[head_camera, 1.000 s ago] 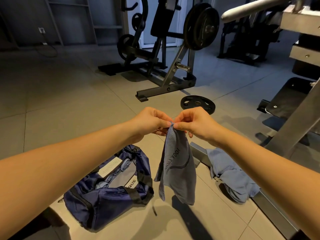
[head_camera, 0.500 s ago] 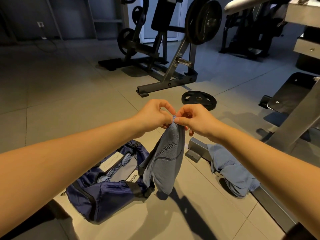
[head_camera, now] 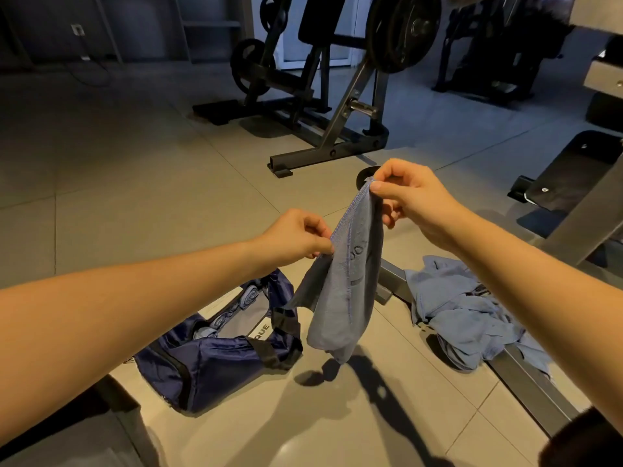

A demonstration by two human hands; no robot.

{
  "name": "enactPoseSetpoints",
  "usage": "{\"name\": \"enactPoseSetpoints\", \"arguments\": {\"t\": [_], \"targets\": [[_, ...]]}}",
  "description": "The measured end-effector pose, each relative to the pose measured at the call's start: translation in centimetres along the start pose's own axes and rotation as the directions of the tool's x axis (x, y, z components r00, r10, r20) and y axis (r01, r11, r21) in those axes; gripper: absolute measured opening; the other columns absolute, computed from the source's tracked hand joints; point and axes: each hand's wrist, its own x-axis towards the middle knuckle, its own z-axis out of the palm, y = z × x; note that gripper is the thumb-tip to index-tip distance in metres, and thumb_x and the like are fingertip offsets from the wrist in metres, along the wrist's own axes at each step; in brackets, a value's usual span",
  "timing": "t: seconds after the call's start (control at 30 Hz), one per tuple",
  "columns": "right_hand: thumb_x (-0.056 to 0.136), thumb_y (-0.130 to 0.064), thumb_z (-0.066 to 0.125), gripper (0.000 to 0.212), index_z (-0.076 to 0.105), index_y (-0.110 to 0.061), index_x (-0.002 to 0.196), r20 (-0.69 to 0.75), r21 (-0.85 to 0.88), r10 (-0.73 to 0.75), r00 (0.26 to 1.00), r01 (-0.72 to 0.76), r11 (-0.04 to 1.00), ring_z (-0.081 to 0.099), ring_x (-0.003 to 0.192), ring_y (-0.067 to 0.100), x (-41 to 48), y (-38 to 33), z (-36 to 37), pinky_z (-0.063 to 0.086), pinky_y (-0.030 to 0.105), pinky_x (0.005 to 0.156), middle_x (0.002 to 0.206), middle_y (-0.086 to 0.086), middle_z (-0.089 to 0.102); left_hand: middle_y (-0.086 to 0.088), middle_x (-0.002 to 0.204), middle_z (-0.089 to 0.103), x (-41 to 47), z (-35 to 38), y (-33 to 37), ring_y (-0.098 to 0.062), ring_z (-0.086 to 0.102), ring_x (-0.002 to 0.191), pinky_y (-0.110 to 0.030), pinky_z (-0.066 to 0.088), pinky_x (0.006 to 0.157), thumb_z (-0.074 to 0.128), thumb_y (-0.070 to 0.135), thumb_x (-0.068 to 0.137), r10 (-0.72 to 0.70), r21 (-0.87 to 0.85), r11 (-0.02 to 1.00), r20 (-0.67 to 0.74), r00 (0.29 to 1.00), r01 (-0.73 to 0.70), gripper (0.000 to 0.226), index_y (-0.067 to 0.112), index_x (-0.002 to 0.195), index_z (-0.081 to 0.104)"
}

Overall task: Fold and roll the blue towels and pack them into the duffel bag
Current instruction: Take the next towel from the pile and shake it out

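Dim gym: tiled floor [head_camera: 141, 183], weight machine [head_camera: 323, 96] behind.

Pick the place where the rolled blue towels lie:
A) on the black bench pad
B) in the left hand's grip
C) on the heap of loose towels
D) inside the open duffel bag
D: the rolled towels sit in a row inside the open duffel bag on the floor. The left hand and right hand pinch only an unrolled towel.
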Motion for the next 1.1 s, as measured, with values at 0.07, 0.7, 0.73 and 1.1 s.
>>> {"name": "enactPoseSetpoints", "arguments": {"t": [0.07, 0.7, 0.73, 1.1], "targets": [[0.101, -0.017, 0.056, 0.011, 0.060, -0.007, 0.097, -0.058, 0.052, 0.021, 0.998, -0.018, 0.998, 0.055, 0.055, 0.015, -0.1, -0.1, -0.3, 0.049, 0.025, 0.051, 0.081, 0.009, 0.063, -0.011, 0.078, 0.069, -0.3, 0.4, -0.9, -0.014, 0.063, 0.070, -0.029, 0.056, 0.071, 0.074, 0.000, 0.085, 0.001, 0.018, 1.000, -0.026, 1.000, -0.001, 0.005, 0.002, 0.087, 0.071], [0.102, -0.009, 0.048, 0.024, 0.054, 0.002, 0.121, -0.193, 0.534, 0.333, 0.923, -0.186, 0.825, 0.076, 0.073, 0.029, 0.1, -3.5, 1.8, 0.063, 0.036, 0.067, 0.097, 0.022, 0.068, 0.007, 0.069, 0.062, -0.5, 5.0, -0.6, -0.012, 0.059, 0.067, -0.034, 0.052, 0.061, 0.077, 0.062, 0.078, 0.292, 0.367, 0.920, -0.407, 0.866, -0.138, 0.043, 0.021, 0.077, 0.063], [0.102, -0.010, 0.048, 0.027, 0.054, 0.003, 0.124, -0.200, 0.523, 0.333, 0.922, -0.187, 0.832, 0.076, 0.073, 0.028, 0.1, -3.4, 1.6, 0.063, 0.036, 0.068, 0.098, 0.023, 0.068, 0.007, 0.069, 0.061, -0.3, 4.9, -0.6, -0.012, 0.059, 0.067, -0.034, 0.052, 0.062, 0.077, 0.061, 0.078, 0.287, 0.368, 0.921, -0.425, 0.859, -0.126, 0.043, 0.021, 0.076, 0.062], [0.098, -0.012, 0.049, 0.012, 0.060, -0.010, 0.103, -0.314, 0.453, 0.323, 0.893, -0.158, 0.877, 0.066, 0.055, 0.018, 0.2, -2.9, -0.3, 0.059, 0.029, 0.059, 0.096, 0.015, 0.065, 0.004, 0.069, 0.066, 0.1, 3.1, -0.5, -0.019, 0.063, 0.069, -0.043, 0.057, 0.064, 0.066, 0.032, 0.084, 0.261, 0.371, 0.925, -0.453, 0.853, -0.086, 0.011, 0.023, 0.077, 0.066]]}}
